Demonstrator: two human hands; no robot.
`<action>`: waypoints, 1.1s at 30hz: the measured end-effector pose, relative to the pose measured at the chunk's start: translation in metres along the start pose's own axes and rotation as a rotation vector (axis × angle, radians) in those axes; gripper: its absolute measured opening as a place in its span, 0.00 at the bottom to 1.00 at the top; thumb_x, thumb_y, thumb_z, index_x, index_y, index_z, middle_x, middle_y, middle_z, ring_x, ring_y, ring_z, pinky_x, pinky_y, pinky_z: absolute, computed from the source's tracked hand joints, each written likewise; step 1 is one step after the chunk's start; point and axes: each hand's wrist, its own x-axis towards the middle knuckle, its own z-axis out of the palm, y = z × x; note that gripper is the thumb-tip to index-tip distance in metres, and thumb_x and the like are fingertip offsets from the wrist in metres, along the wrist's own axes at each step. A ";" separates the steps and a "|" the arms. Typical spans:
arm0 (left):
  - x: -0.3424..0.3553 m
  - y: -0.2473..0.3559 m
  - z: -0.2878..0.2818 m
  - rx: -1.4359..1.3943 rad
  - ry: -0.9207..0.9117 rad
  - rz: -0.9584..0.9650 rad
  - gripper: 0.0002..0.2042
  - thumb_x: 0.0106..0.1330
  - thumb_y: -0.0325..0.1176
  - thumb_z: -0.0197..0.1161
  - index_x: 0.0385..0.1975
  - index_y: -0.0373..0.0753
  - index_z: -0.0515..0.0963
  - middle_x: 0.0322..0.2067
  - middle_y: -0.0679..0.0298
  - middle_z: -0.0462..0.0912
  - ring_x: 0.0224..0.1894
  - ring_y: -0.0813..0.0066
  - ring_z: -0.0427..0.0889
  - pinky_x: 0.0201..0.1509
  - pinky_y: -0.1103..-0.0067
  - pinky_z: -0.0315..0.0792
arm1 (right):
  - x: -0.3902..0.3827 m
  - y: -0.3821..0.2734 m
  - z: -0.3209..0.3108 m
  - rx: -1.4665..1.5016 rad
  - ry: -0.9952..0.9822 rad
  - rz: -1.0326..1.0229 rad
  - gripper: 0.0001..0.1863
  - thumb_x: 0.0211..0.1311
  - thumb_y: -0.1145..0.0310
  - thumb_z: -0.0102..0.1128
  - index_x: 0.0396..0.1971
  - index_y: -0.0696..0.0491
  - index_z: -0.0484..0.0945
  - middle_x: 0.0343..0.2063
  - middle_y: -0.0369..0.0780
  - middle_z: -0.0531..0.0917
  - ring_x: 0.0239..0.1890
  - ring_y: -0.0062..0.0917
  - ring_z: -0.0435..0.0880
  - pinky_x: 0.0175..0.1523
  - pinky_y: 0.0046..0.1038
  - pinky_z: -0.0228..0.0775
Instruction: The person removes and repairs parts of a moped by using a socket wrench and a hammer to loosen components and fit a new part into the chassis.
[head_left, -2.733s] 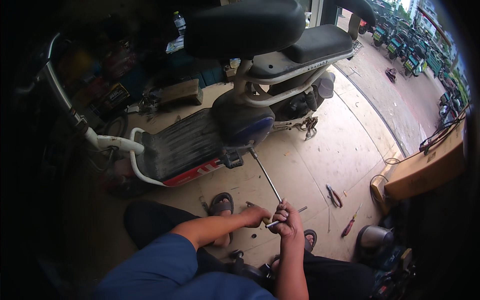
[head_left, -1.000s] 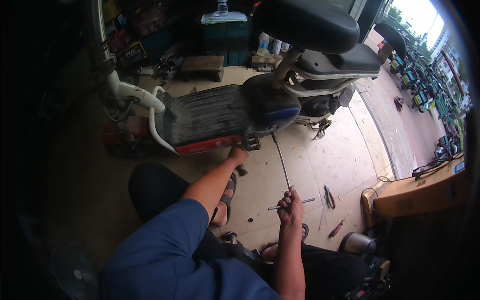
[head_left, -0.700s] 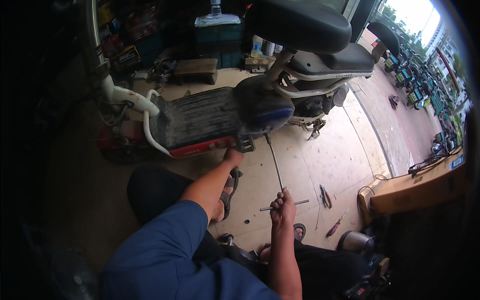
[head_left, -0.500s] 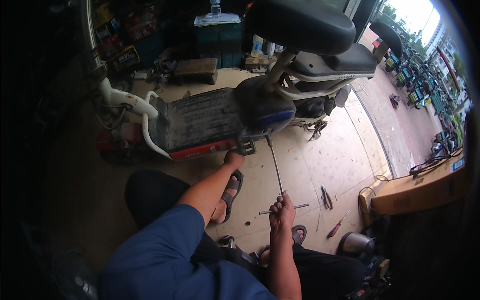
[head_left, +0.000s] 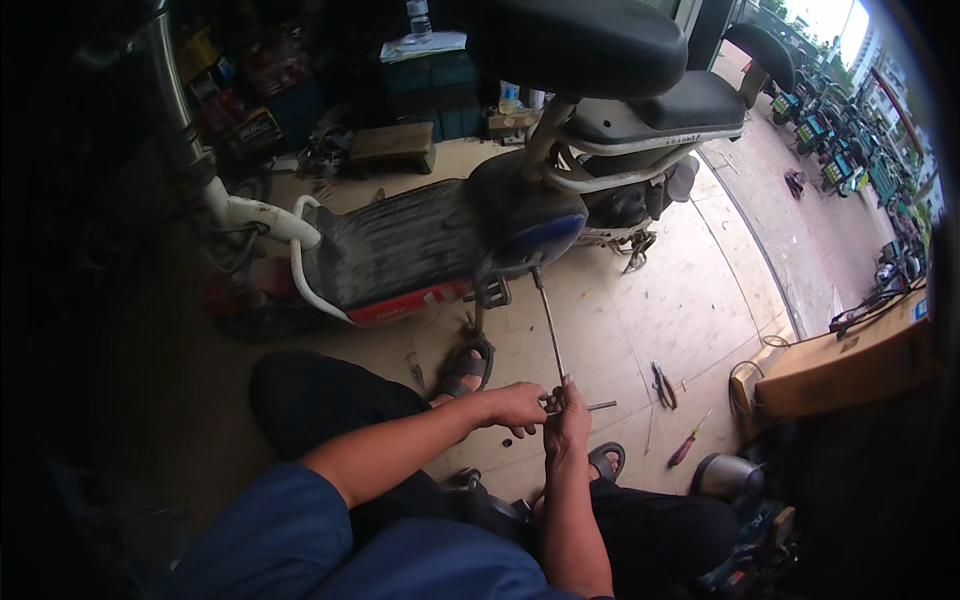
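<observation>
Two hands are held together at the crossbar [head_left: 602, 406] of a long T-handle wrench [head_left: 551, 325]: it is gripped by the right hand [head_left: 570, 415], while the left hand [head_left: 516, 404] is laid at the bar's left end, its hold not clear. The wrench is slanted up to the electric scooter's [head_left: 400, 245] lower side, near a pedal [head_left: 492, 290]. Turning seems to be in hand; the socket must be kept seated as the bar is swung. Whatever is engaged is hidden; the steering stem [head_left: 172, 90] is cut off.
</observation>
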 end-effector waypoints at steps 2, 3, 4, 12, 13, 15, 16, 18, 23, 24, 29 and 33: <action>-0.010 0.012 0.013 0.259 0.035 0.022 0.22 0.56 0.31 0.60 0.49 0.25 0.74 0.41 0.40 0.84 0.42 0.47 0.86 0.46 0.62 0.80 | 0.001 0.000 -0.002 -0.025 -0.020 -0.015 0.13 0.64 0.60 0.69 0.34 0.54 0.77 0.24 0.33 0.75 0.21 0.18 0.72 0.25 0.20 0.64; -0.011 0.018 0.019 0.348 0.088 0.024 0.21 0.56 0.32 0.61 0.48 0.26 0.74 0.41 0.40 0.84 0.43 0.47 0.86 0.48 0.62 0.79 | 0.006 -0.001 -0.007 -0.034 -0.032 -0.002 0.13 0.64 0.60 0.69 0.34 0.54 0.78 0.24 0.33 0.75 0.22 0.18 0.73 0.25 0.21 0.65; -0.014 0.025 0.024 0.439 0.138 0.027 0.21 0.56 0.32 0.61 0.48 0.27 0.74 0.40 0.40 0.83 0.44 0.47 0.86 0.49 0.62 0.79 | 0.011 0.000 -0.012 -0.041 -0.042 0.011 0.13 0.64 0.60 0.69 0.34 0.54 0.78 0.24 0.33 0.75 0.22 0.18 0.73 0.25 0.22 0.65; 0.016 0.000 0.053 0.645 0.453 0.055 0.14 0.61 0.32 0.59 0.44 0.32 0.74 0.36 0.45 0.85 0.42 0.46 0.85 0.45 0.57 0.78 | 0.019 0.000 -0.022 0.054 -0.085 -0.010 0.12 0.64 0.63 0.69 0.40 0.55 0.79 0.33 0.36 0.83 0.34 0.20 0.80 0.39 0.23 0.74; 0.018 -0.002 0.054 0.675 0.458 0.038 0.13 0.61 0.30 0.58 0.43 0.32 0.75 0.37 0.45 0.85 0.43 0.47 0.86 0.46 0.58 0.79 | 0.025 -0.001 -0.026 0.113 -0.050 -0.042 0.12 0.65 0.64 0.68 0.41 0.55 0.79 0.33 0.36 0.83 0.35 0.20 0.80 0.40 0.23 0.75; 0.020 -0.011 0.053 0.719 0.468 0.022 0.10 0.61 0.28 0.57 0.41 0.32 0.76 0.38 0.46 0.86 0.44 0.48 0.86 0.47 0.59 0.79 | 0.030 -0.012 -0.034 0.377 -0.097 -0.074 0.13 0.68 0.66 0.64 0.45 0.57 0.78 0.37 0.38 0.82 0.38 0.22 0.80 0.43 0.23 0.78; 0.020 -0.017 0.053 0.736 0.469 0.021 0.10 0.60 0.28 0.57 0.40 0.32 0.77 0.38 0.46 0.86 0.44 0.48 0.86 0.47 0.59 0.79 | 0.035 -0.017 -0.033 0.511 -0.086 -0.031 0.13 0.75 0.60 0.55 0.45 0.55 0.76 0.38 0.37 0.82 0.33 0.21 0.79 0.37 0.20 0.76; 0.022 -0.021 0.051 0.776 0.448 0.018 0.09 0.60 0.28 0.57 0.38 0.33 0.79 0.39 0.47 0.86 0.44 0.48 0.86 0.46 0.59 0.79 | 0.036 -0.016 -0.035 0.576 -0.175 -0.003 0.16 0.80 0.56 0.43 0.49 0.53 0.73 0.32 0.34 0.77 0.28 0.17 0.74 0.30 0.17 0.71; 0.025 -0.018 0.050 0.885 0.375 0.045 0.08 0.59 0.28 0.58 0.35 0.36 0.83 0.39 0.48 0.86 0.44 0.49 0.86 0.45 0.59 0.80 | 0.040 -0.015 -0.036 0.614 -0.209 0.011 0.20 0.81 0.54 0.35 0.55 0.53 0.68 0.26 0.32 0.68 0.23 0.15 0.66 0.22 0.15 0.61; 0.024 -0.016 0.050 0.898 0.391 0.061 0.09 0.59 0.28 0.58 0.35 0.36 0.83 0.39 0.48 0.86 0.44 0.49 0.86 0.45 0.59 0.80 | 0.041 -0.015 -0.035 0.634 -0.202 0.015 0.20 0.81 0.54 0.35 0.57 0.54 0.66 0.26 0.32 0.67 0.23 0.15 0.65 0.21 0.15 0.59; 0.029 -0.018 0.051 0.951 0.454 0.098 0.10 0.57 0.28 0.58 0.35 0.37 0.84 0.38 0.48 0.86 0.44 0.50 0.86 0.44 0.60 0.80 | 0.042 -0.016 -0.029 0.623 -0.167 0.027 0.20 0.81 0.55 0.34 0.55 0.55 0.67 0.25 0.31 0.65 0.21 0.14 0.63 0.20 0.14 0.57; 0.030 -0.023 0.049 0.964 0.414 0.045 0.09 0.57 0.28 0.58 0.33 0.37 0.85 0.38 0.47 0.86 0.43 0.50 0.87 0.44 0.60 0.80 | 0.037 -0.012 -0.023 0.514 -0.113 -0.017 0.21 0.81 0.54 0.35 0.54 0.56 0.67 0.24 0.30 0.64 0.20 0.14 0.61 0.20 0.16 0.55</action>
